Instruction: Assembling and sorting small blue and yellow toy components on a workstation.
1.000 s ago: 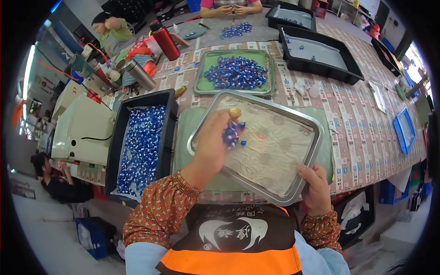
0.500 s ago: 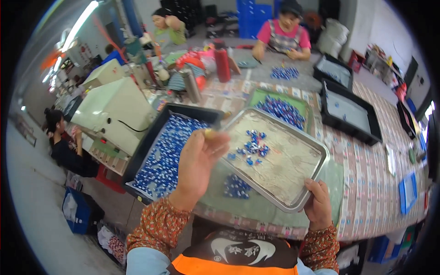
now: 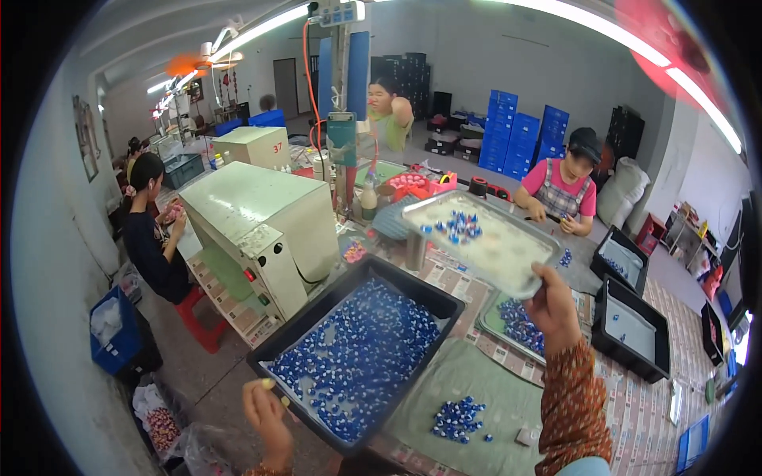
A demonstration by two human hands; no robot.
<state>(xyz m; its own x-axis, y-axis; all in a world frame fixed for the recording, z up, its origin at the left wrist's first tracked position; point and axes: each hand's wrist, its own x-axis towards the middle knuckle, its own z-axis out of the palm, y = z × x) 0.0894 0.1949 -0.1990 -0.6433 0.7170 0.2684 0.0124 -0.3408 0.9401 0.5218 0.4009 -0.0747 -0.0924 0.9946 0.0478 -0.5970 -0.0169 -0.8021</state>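
Note:
My right hand (image 3: 556, 308) grips the near right corner of a shallow metal tray (image 3: 508, 279), held raised and tilted over the table. A small cluster of blue-and-white pieces (image 3: 459, 226) lies toward the tray's far left end. My left hand (image 3: 268, 419), with yellow covers on fingertips, is open beside the front left side of a large black tray (image 3: 435, 295). Many small blue-and-white pieces (image 3: 349, 349) cover that tray's bottom. A loose pile of blue pieces (image 3: 458, 419) rests on the green cloth (image 3: 496, 377) between my arms.
Beneath the raised tray sits another tray of blue pieces (image 3: 517, 321). Two black trays (image 3: 635, 363) (image 3: 623, 262) stand at the right. A cream machine (image 3: 262, 214) is at the left, near a seated person (image 3: 151, 246). Across the table another person (image 3: 567, 182) works.
The metal tray has been lifted higher and farther out by my right hand. My left hand has moved left and down, away from it. The view has swung up and left.

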